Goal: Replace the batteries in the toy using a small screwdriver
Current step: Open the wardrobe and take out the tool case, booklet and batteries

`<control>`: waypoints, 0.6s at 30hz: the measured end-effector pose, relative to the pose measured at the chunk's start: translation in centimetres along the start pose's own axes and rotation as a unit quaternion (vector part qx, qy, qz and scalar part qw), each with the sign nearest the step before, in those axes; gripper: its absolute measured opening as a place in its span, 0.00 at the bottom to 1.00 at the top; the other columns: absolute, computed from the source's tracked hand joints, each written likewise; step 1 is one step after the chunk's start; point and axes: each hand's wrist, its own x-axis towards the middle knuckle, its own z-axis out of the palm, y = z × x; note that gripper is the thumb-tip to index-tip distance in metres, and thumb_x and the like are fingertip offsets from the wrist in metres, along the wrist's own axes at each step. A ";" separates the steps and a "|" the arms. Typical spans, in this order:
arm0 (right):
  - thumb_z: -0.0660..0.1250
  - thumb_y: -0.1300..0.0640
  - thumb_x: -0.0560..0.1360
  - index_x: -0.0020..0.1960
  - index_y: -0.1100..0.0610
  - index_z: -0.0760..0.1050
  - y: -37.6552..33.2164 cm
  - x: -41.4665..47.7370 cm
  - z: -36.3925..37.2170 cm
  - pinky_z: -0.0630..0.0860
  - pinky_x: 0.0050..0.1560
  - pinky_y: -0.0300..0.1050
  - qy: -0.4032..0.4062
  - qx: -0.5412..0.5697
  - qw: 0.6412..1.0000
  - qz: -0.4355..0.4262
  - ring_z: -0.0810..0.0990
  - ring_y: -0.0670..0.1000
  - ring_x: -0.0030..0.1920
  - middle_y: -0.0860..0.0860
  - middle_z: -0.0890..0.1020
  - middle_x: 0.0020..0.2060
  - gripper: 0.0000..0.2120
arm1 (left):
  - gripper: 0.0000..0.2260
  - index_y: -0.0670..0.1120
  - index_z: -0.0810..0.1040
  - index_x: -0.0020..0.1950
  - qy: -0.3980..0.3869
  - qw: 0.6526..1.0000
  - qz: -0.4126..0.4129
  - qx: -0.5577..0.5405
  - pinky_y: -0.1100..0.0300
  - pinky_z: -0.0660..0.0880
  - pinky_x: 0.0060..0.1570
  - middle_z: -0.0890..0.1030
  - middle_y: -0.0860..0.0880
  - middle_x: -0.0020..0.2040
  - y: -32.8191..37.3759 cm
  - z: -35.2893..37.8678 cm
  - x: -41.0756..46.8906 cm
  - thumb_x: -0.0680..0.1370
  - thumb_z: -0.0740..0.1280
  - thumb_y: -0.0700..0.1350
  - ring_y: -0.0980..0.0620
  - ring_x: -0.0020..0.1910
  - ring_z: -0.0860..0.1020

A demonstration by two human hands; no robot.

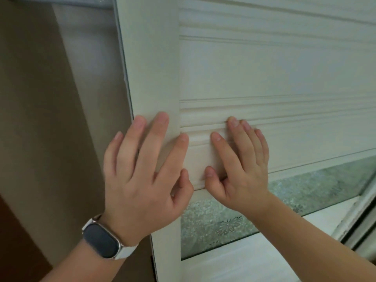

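No toy, battery or screwdriver is in view. Both my hands lie flat against a cream-white panelled door (264, 74). My left hand (142, 174), with a dark smartwatch (101, 240) on its wrist, presses with spread straight fingers on the door's left upright near its edge. My right hand (242, 161) presses beside it on the moulded cross rail, fingers straight and close together. Neither hand holds anything.
A frosted glass pane (305, 192) with a butterfly pattern sits in the door just below my hands. A beige wall (50, 119) lies to the left of the door edge. At the far right a dark gap (364, 226) shows beside the frame.
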 end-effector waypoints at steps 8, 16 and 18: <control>0.64 0.50 0.72 0.69 0.55 0.70 2.4 -0.3 -1.1 0.66 0.70 0.62 -0.016 0.016 1.000 0.017 0.69 0.61 0.71 0.61 0.68 0.70 0.26 | 0.23 0.46 0.75 0.64 0.013 0.999 -0.010 -0.046 0.37 0.71 0.63 0.70 0.42 0.72 2.6 1.8 0.9 0.70 0.71 0.49 0.40 0.74 0.63; 0.56 0.44 0.79 0.69 0.55 0.70 2.7 -0.6 -1.0 0.61 0.72 0.65 -0.017 -0.021 0.998 0.052 0.68 0.62 0.72 0.62 0.67 0.70 0.23 | 0.21 0.47 0.75 0.64 0.022 0.993 -0.021 -0.110 0.38 0.68 0.66 0.69 0.44 0.74 3.8 3.1 1.3 0.72 0.69 0.49 0.43 0.74 0.62; 0.55 0.43 0.79 0.68 0.55 0.70 2.7 -0.8 -0.9 0.61 0.72 0.65 -0.015 -0.027 0.998 0.056 0.68 0.63 0.71 0.63 0.67 0.70 0.23 | 0.20 0.47 0.76 0.63 0.024 0.992 -0.025 -0.122 0.38 0.67 0.67 0.70 0.45 0.73 4.1 3.3 1.2 0.73 0.69 0.50 0.44 0.74 0.62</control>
